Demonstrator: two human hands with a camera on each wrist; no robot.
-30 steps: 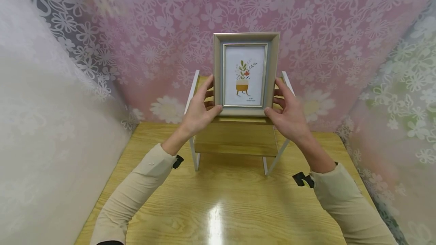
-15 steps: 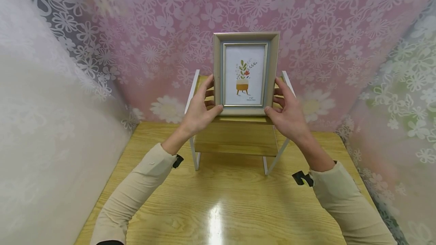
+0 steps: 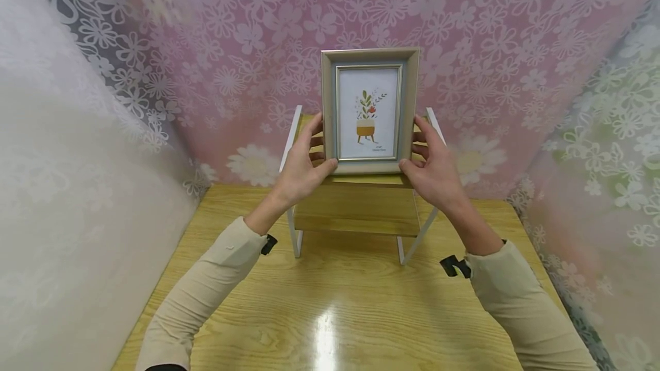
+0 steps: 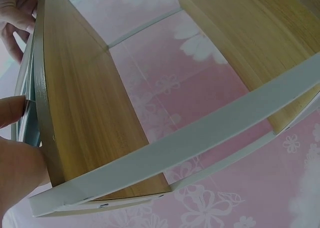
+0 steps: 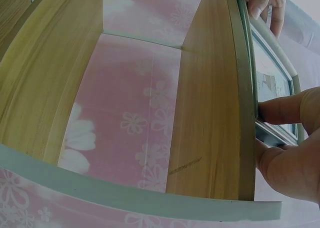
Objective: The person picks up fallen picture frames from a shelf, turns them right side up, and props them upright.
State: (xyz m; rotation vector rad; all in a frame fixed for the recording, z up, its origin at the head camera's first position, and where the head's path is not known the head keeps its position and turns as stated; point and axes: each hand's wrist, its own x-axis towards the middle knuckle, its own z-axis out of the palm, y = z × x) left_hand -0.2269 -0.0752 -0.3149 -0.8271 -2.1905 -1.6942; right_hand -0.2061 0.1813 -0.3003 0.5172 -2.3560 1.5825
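A picture frame (image 3: 367,113) with a beige border and a potted-plant print stands nearly upright on the top board (image 3: 368,180) of a small two-tier shelf. My left hand (image 3: 304,166) holds its lower left corner, thumb on the front and fingers reaching behind the side. At the lower right corner my right hand (image 3: 437,172) grips it in the same way. In the right wrist view, the thumb and a finger of my right hand (image 5: 295,148) pinch the frame's edge right at the shelf board. The frame's back is hidden.
The shelf has a lower wooden board (image 3: 356,213) and white metal side legs (image 3: 293,233). It stands on a wood-grain table (image 3: 268,314). Pink flowered wall covering (image 3: 247,62) rises close behind, with pale coverings on both sides.
The frame has shifted slightly to the left, its right side most, and my right hand has moved left with it. My left hand has stayed nearly still.
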